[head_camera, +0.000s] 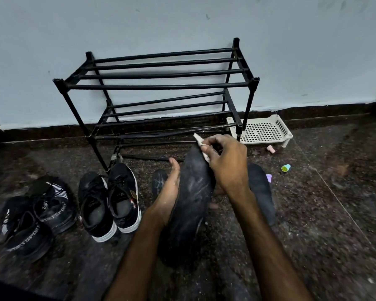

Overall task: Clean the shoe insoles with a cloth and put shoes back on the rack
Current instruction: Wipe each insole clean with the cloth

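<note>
I'm mid-wipe: left hand [168,192] grips the insole [190,211], right hand [226,164] pinches the cloth [199,140] at its twelve-o'clock tip; next, stroke toward six.

White perforated plastic tray [267,129] on dark speckled floor [334,213], against pale blue wall [161,22]. Nearby: small pink piece [271,149], green-blue cap [285,168], lilac bit [269,178].
</note>
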